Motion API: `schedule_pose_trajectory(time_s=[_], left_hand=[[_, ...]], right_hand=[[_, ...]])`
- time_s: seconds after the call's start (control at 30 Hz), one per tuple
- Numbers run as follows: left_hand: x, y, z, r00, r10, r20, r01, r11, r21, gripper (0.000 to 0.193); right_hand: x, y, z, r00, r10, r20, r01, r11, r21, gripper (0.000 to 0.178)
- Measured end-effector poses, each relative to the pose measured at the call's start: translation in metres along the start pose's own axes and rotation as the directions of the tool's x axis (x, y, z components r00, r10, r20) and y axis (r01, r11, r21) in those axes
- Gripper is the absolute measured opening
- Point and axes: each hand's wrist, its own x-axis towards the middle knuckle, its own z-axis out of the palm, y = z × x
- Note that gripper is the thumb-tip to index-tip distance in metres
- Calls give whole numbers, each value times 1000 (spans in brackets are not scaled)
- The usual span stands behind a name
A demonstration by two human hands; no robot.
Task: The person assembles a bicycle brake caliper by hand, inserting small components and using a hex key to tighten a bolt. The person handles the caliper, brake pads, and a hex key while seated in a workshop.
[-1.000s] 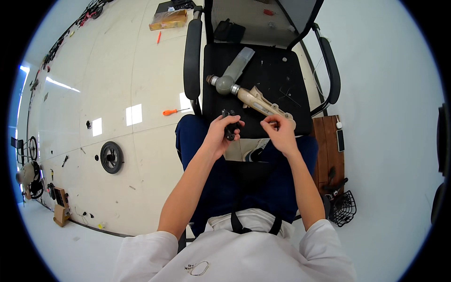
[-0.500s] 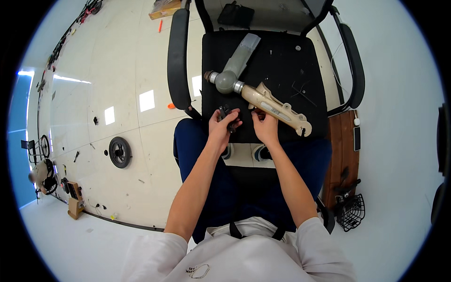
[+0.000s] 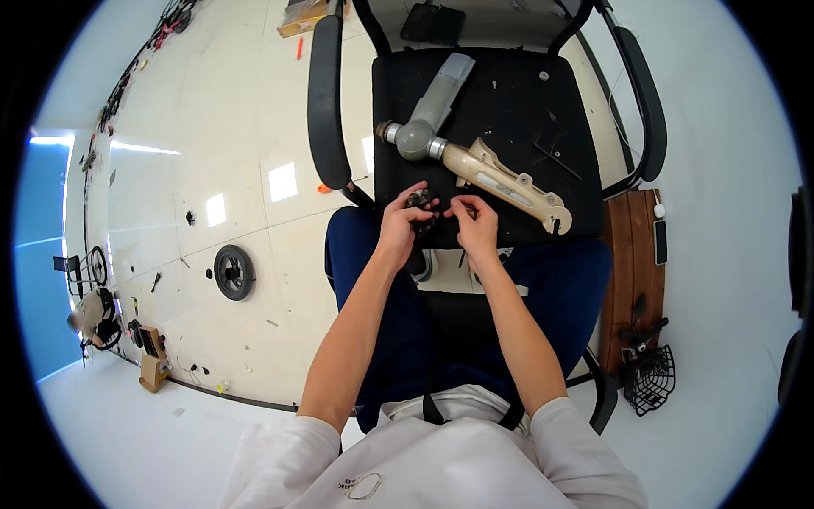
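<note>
My left hand (image 3: 402,224) is closed around a small black mechanical part (image 3: 421,200), mostly covered by the fingers. Just to its right, my right hand (image 3: 475,227) is pinched, its fingertips close to that part; what they hold is too small to make out. Beyond both hands, on the black chair seat (image 3: 517,102), lies a metal frame piece with a grey tube (image 3: 443,92), a round grey joint (image 3: 415,140) and a beige arm (image 3: 500,180) ending in a hooked slot. A thin dark hex key (image 3: 558,161) rests right of the beige arm.
Armrests (image 3: 327,102) flank the seat, which also bears a small round washer (image 3: 543,76) and a screw (image 3: 495,85). On the floor at left are a black wheel (image 3: 234,272) and scattered parts. A wire basket (image 3: 650,380) stands at right. Another person (image 3: 95,318) is far left.
My right hand has drawn back from beneath the beige arm and come nearer the black part in my left hand. The whole view has shifted slightly.
</note>
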Motion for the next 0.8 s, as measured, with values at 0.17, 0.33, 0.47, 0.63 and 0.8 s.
schedule_pose_trajectory(time_s=[0.17,0.33,0.47,0.63,0.8], left_hand=[[-8,9,-15,992,121,43,-127,969,211,64],[-26,24,-1,987,126,104,-136,986,97,45],[-43,37,16,986,111,123,-119,991,67,23],[-73,53,29,883,380,276,-467,767,439,25],[-98,66,40,721,572,390,-690,553,467,29]], right_hand=[[-4,8,-3,999,26,-27,-29,991,-128,21],[-22,-1,-6,991,128,46,-127,991,-33,25],[-33,-5,-11,961,124,245,-189,947,261,24],[-82,-45,-7,979,45,200,-102,953,284,23],[-119,-86,-22,951,15,309,-65,986,152,22]])
